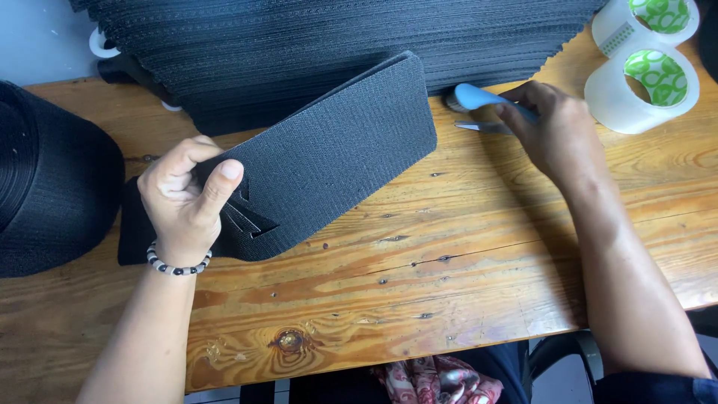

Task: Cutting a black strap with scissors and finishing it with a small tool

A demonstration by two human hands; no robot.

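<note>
Pinching the near end of a black mesh fabric panel (336, 150), the left hand (183, 198) is closed on it — thumb up on the near face, fingers curled behind — so that the panel stands tilted off the wooden table (464, 247), its rounded far corner raised toward the tall stack of similar black pieces (336, 45) at the back. A few angled cuts or notches can be seen in the panel just beside the thumb. A beaded bracelet (178, 263) is worn on that wrist.

The right hand (557, 135) is laid palm-down over a pair of blue-handled scissors (479, 101) resting on the table just right of the panel's raised corner; the fingers are bent around the handle, though whether the scissors are truly gripped or only touched cannot be told, since they lie flat on the wood with the metal blades pointing left.

For the step in hand to go well, the panel would best be kept taut and steady by the pinch, held close to the notched area so that the cloth does not fold. The scissors would best be seated fully in the fingers before being lifted — a loose hold may let the blades wander across the weave.

Two rolls of clear tape (643, 82) stand at the far right, and a large coil of black webbing (45, 179) lies at the left edge.
</note>
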